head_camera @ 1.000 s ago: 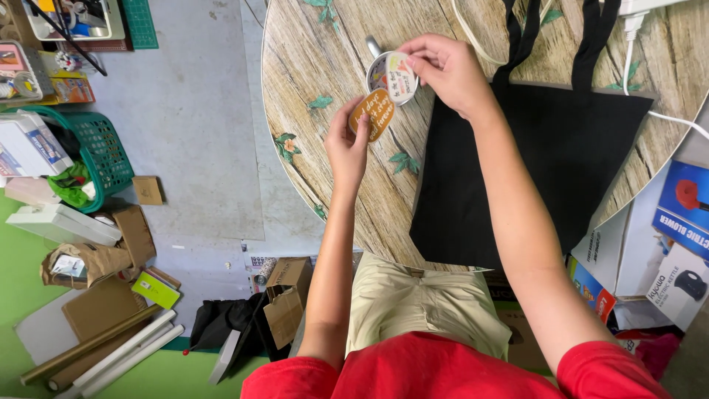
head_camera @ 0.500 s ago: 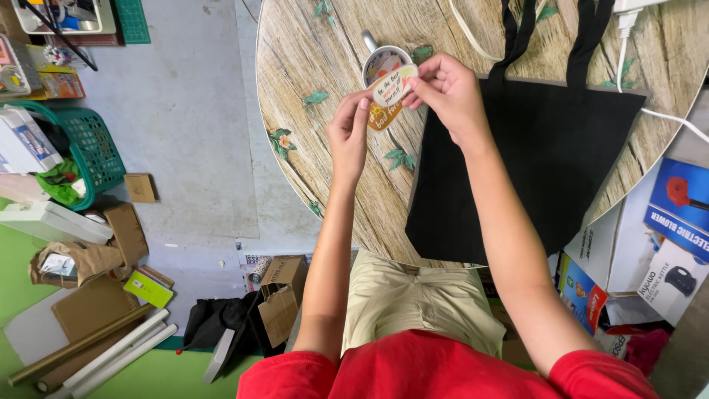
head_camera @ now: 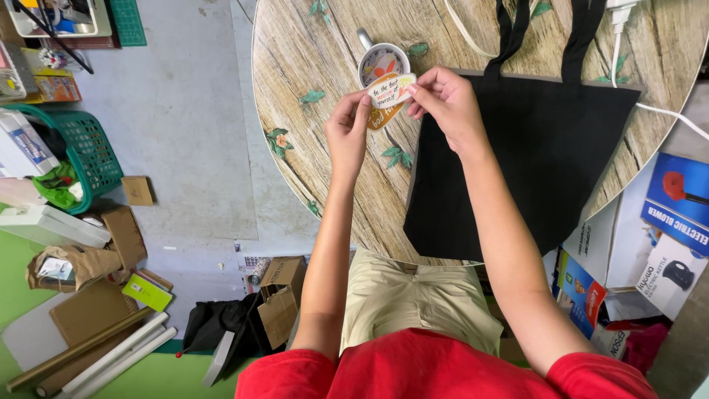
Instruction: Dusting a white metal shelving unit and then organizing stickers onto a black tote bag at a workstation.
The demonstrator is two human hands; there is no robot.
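obstacles: mug (head_camera: 382, 63), black bag (head_camera: 532, 162) | free: bare tabletop (head_camera: 310, 148) left

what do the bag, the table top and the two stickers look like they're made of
Bag: matte black woven cloth, probably cotton or canvas; it lies limp and flat with sewn strap handles.
Table top: wood-grain look with printed leaves, likely a laminate or vinyl cover rather than bare wood.
White sticker and orange sticker, held by the left hand and right hand: thin printed paper or vinyl, slightly glossy; which one is unclear.
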